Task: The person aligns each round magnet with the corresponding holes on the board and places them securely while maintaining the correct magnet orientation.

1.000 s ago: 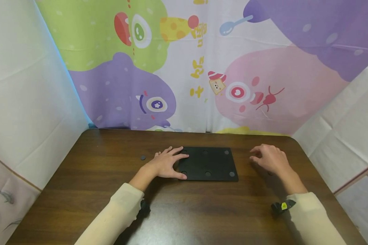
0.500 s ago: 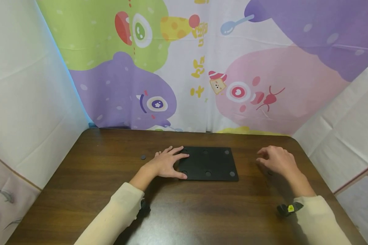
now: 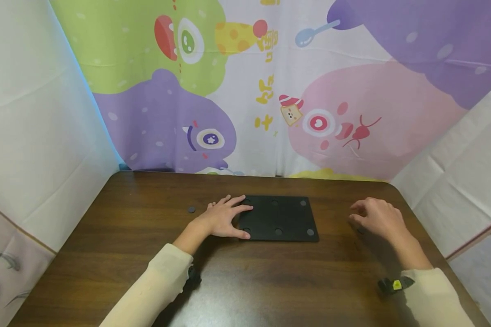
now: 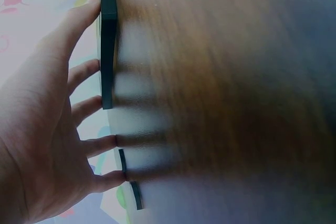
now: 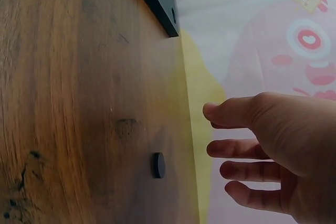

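A flat black rectangular board [image 3: 276, 218] with several round recesses lies on the table; the two at its right end look greyer than the others. My left hand [image 3: 220, 219] has its fingers spread, with thumb and fingertips on the board's left end. Small dark discs [image 4: 136, 195] lie by its outer fingers in the left wrist view; one disc [image 3: 191, 210] shows left of that hand in the head view. To the right of the board, my right hand [image 3: 377, 218] hovers with loosely bent fingers, holding nothing visible. Another dark disc [image 5: 159, 165] lies on the table near it.
The brown wooden table [image 3: 270, 281] has a rounded far edge against a printed cartoon curtain [image 3: 253, 136]. White cloth [image 3: 462, 181] hangs along the right side, and more stands at the left. A dark device [image 3: 394, 285] is strapped to the right wrist.
My right hand has moved right, away from the board, and slightly toward me. The left hand and the board stay where they were.
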`<action>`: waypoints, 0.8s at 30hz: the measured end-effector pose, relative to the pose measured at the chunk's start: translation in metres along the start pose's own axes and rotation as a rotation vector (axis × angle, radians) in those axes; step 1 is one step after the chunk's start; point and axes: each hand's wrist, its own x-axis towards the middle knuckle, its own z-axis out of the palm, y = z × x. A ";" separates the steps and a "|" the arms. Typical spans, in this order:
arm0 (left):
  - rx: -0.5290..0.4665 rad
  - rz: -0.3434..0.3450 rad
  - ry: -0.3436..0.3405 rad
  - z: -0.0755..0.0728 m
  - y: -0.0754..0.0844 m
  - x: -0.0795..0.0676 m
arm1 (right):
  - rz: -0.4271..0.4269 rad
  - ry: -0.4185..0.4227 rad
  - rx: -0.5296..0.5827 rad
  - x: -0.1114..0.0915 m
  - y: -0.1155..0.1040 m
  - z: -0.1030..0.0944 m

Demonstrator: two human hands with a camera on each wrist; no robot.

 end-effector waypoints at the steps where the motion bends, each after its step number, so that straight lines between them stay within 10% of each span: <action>1: 0.007 0.002 -0.001 -0.001 0.001 -0.001 | 0.000 0.000 0.001 -0.001 0.001 0.000; 24: 0.050 -0.006 -0.004 -0.009 0.013 -0.012 | -0.016 0.002 -0.003 -0.005 0.006 -0.004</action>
